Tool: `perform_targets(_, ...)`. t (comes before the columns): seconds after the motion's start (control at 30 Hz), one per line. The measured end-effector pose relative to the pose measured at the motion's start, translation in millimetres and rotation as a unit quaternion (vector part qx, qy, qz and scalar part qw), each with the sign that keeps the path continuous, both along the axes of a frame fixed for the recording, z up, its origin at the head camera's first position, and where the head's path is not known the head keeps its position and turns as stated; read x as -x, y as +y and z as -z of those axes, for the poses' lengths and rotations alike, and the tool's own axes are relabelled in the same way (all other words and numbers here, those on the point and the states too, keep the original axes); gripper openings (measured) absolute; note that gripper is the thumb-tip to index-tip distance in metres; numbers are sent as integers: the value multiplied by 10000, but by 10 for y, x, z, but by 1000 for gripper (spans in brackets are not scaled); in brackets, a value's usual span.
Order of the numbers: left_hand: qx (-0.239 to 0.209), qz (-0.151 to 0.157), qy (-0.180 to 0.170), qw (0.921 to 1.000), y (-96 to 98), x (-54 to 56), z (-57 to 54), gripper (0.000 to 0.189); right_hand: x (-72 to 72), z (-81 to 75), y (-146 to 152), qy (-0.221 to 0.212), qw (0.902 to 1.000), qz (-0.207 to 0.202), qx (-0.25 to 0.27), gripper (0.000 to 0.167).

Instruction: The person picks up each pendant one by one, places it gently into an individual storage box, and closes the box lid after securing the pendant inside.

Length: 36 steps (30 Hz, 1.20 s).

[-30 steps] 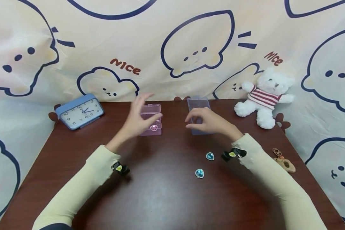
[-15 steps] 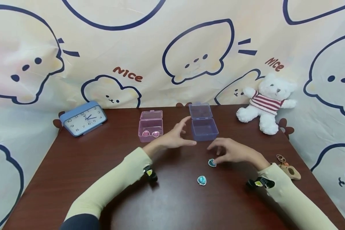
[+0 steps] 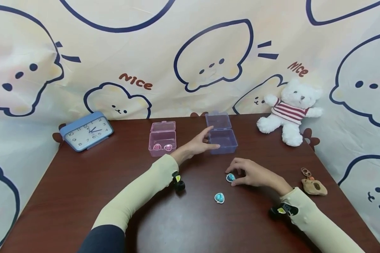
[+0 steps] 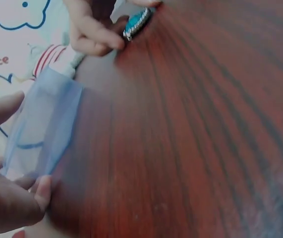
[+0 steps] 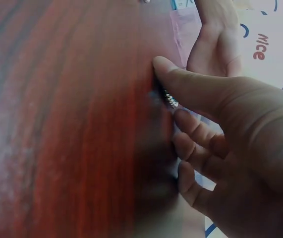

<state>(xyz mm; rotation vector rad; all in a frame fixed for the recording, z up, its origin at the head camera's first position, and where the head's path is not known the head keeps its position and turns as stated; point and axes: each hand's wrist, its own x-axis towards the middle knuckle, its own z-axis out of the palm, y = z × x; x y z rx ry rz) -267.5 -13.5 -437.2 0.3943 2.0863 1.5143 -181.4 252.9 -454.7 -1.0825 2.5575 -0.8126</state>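
My left hand reaches to the left side of a clear purple plastic box, its lid tipped back. Thumb and index finger are spread along that side, fingertips right at the box; the left wrist view shows the fingers against its wall. In the middle right of the table, my right hand pinches a blue gem with a beaded silvery rim between thumb and fingers. The right wrist view shows only a sliver of this gem. A second blue gem, heart-shaped, lies nearer on the tabletop.
Left of the purple box, an open pink box holds two pink gems. A blue clock stands at the back left. The white teddy bear sits back right, with a keychain near the right edge.
My left hand has moved from the pink box right to the purple box. The right hand has left the purple box, come nearer and taken hold of the farther blue gem.
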Motion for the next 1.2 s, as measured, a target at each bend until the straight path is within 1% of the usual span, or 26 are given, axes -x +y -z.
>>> perform_targets(0.13,-2,24,85,10000,-22,25,47,91,-9,24,-3,284,9994,-71,156,24)
perform_targets(0.2,4,64,112,9999,-23,30,60,91,-21,21,-3,292,9995,-25,119,23)
perform_targets(0.3,6,135,101,9999,-27,35,76,92,-40,1,-3,130,9999,-41,-64,32)
perform_targets(0.4,4,187,107,9998,-42,38,87,92,-45,-23,-1,-147,9996,-132,-214,38)
perform_targets(0.53,42,297,139,9995,-64,57,89,93,-12,-47,1,-285,9989,-272,-256,34)
perform_targets(0.63,85,361,204,9991,-67,75,76,94,17,-64,7,-270,9988,-309,-270,33)
perform_targets(0.77,68,371,264,9989,-75,100,58,95,33,-88,14,-267,9987,-323,-294,34)
perform_targets(0.83,41,381,237,9990,-81,108,51,96,30,-93,18,-279,9986,-344,-294,32)
perform_targets(1.03,-23,387,146,9991,-82,96,52,98,-1,-98,15,-183,9987,-340,-325,26)
perform_targets(1.2,-39,333,183,9993,-74,94,65,98,5,-144,8,-172,9988,-336,-317,22)
